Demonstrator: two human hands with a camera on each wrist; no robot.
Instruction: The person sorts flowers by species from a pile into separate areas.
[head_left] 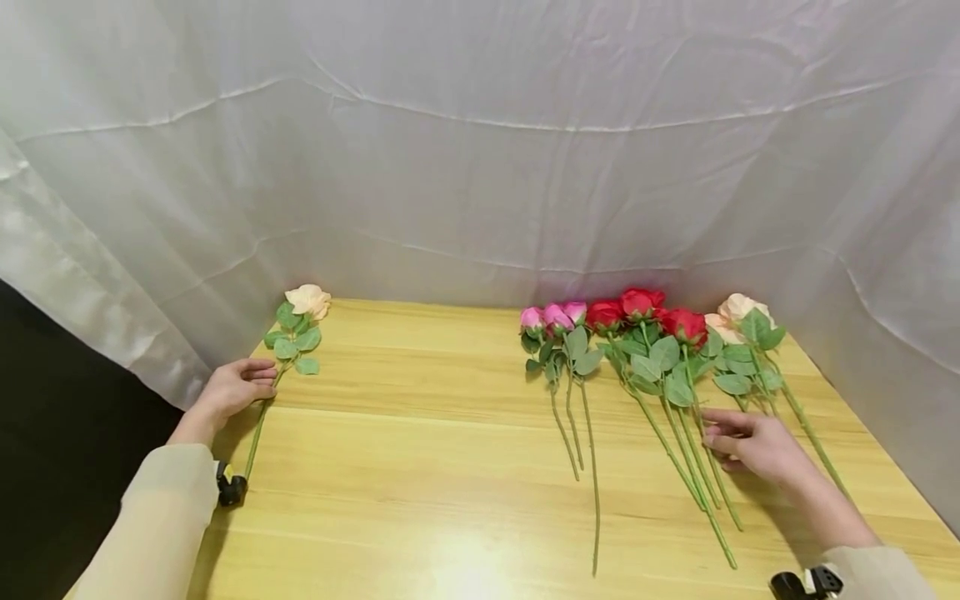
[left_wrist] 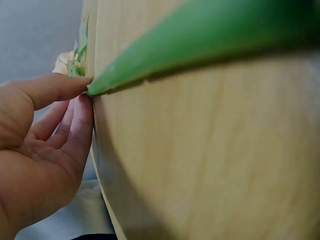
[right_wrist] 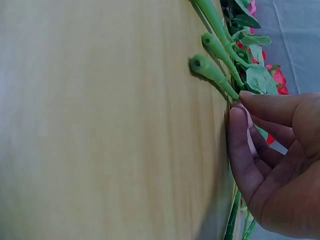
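Observation:
At the left end of the wooden table (head_left: 420, 467), a single peach rose (head_left: 307, 302) lies with its head toward the back curtain. My left hand (head_left: 240, 387) pinches its green stem (left_wrist: 155, 57) between thumb and fingertips, below the leaves. On the right, my right hand (head_left: 757, 442) pinches the stem (right_wrist: 212, 72) of the rightmost red rose (head_left: 684, 327) between thumb and forefinger. Two more red roses (head_left: 640, 303) lie beside it, their stems crossing close together. The other fingers of the right hand are loosely bent.
Several pink roses (head_left: 558, 318) lie left of the red ones, with thin stems pointing forward. More peach roses (head_left: 744, 308) lie at the right, their stems running under or beside the right forearm. A pale curtain (head_left: 480, 192) hangs behind the table and along its sides.

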